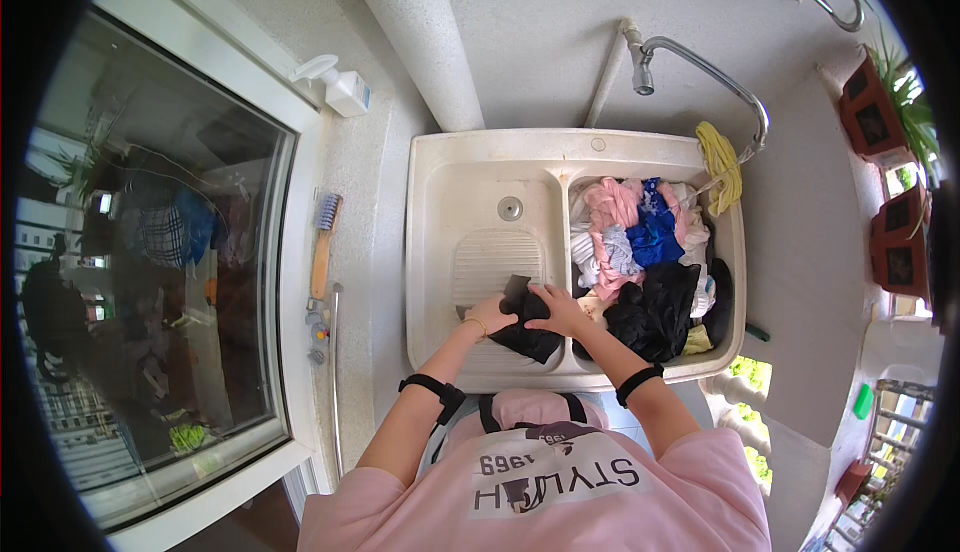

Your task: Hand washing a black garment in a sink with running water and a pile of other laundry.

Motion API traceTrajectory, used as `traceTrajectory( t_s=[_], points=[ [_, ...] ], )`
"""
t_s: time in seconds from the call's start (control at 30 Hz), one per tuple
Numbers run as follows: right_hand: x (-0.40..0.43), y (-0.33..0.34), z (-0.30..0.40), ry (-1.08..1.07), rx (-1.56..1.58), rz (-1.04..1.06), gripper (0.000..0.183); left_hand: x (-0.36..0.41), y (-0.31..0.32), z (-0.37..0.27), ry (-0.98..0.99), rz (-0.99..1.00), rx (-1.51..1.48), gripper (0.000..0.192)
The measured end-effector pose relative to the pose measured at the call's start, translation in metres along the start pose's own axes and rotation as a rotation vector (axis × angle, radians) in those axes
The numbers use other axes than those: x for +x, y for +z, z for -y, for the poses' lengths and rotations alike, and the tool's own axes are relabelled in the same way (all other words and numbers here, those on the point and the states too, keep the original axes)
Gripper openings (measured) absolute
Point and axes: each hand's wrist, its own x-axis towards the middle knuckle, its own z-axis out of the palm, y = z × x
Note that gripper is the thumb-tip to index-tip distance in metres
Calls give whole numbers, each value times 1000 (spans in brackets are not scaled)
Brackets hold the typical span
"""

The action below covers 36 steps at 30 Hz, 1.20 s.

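A small black cloth garment [536,340] lies bunched over the lower end of the ribbed washboard [491,250], moulded into the left basin of a double laundry sink [495,145]. My left hand [486,315] grips its left side, the fingertips partly hidden in the fabric. On its right side, my right hand [556,312] holds the cloth between thumb and fingers. A thin, see-through part of the fabric stands up above my hands. Beyond the divider, the right basin holds a heap of laundry: pink cloth [611,203], a blue piece [656,237], white pieces and a black garment [652,312].
A metal faucet [643,80] projects from the wall above the sink. Yellow cloth [721,173] hangs over the right rear corner. On the left ledge are a wooden-handled brush [323,248] and a white spray bottle [347,92]. Potted plants [874,113] line the right side.
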Motion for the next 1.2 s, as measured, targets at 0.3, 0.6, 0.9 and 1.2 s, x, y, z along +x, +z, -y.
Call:
traceTrajectory(
  t_s=[0.3, 0.6, 0.9, 1.2],
  points=[
    [-29, 13, -13, -31, 145, -68, 58, -7, 35, 68, 509, -510, 107, 42],
    [43, -150, 64, -242, 625, -546, 30, -38, -180, -56, 572, -504, -528, 33],
    [-4, -117, 72, -260, 645, -280, 24, -69, -159, -23, 570, -400, -223, 37],
    [-46, -24, 20, -235, 149, 175, 28, -60, -40, 81, 236, 9, 8, 56]
  ],
)
